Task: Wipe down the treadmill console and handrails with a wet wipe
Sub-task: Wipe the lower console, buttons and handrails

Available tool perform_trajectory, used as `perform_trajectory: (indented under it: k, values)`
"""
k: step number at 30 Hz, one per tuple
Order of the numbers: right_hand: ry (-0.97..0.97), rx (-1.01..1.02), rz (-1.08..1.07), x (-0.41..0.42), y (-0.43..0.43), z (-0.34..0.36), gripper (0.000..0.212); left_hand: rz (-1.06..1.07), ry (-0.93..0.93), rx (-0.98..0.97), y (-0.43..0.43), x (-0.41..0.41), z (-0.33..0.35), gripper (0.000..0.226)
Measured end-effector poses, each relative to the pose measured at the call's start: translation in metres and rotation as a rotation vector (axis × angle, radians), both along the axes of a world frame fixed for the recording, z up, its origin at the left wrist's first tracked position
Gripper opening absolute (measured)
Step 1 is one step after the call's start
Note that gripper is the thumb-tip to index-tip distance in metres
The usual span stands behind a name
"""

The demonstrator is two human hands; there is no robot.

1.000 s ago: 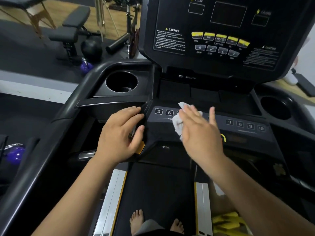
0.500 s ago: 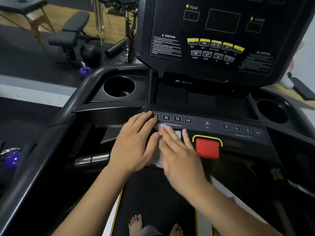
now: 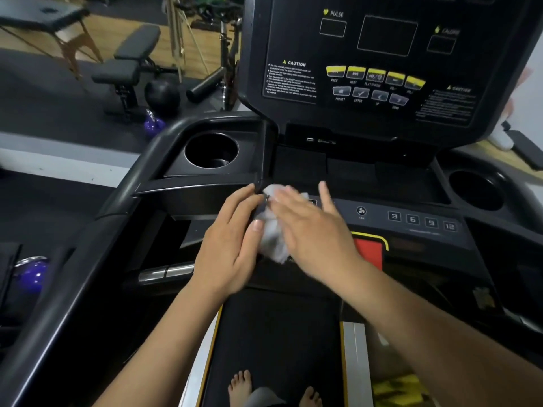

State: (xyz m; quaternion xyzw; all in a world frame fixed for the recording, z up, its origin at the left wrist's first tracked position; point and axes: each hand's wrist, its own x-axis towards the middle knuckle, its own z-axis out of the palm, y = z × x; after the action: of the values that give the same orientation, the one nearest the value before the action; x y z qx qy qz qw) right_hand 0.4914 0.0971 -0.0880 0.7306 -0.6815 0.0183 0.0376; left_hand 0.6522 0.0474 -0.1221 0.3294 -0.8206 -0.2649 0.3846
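Pressing the wet wipe (image 3: 273,243) onto the console (image 3: 411,230), right hand (image 3: 318,230) lies flat.

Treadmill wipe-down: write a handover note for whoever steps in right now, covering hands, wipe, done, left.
Right hand: flat, pressing the wet wipe onto the left end of the button strip.
Left hand: open, resting on the console beside the wipe.
Done: cannot tell which surfaces are clean.
Left: likely the strip's right side, display panel, handrails.
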Motion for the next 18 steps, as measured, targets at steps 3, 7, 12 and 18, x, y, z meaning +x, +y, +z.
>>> perform_trajectory:
  k: [3,7,12,18]
  values:
    - [-0.044,-0.062,-0.053,0.016,-0.005,-0.004,0.051,0.019,0.094,0.021,-0.002,0.000,-0.002,0.048]
    - [-0.035,-0.036,0.322,0.032,0.036,-0.022,0.040,0.019,0.132,0.014,-0.005,0.001,-0.005,0.046]
    - [-0.022,-0.185,-0.083,-0.026,0.004,-0.002,0.041,0.034,0.091,0.039,-0.003,0.002,-0.005,0.046]
    - [-0.047,-0.122,0.288,0.018,0.035,-0.019,0.040,0.045,0.027,0.014,-0.004,0.001,-0.007,0.043]
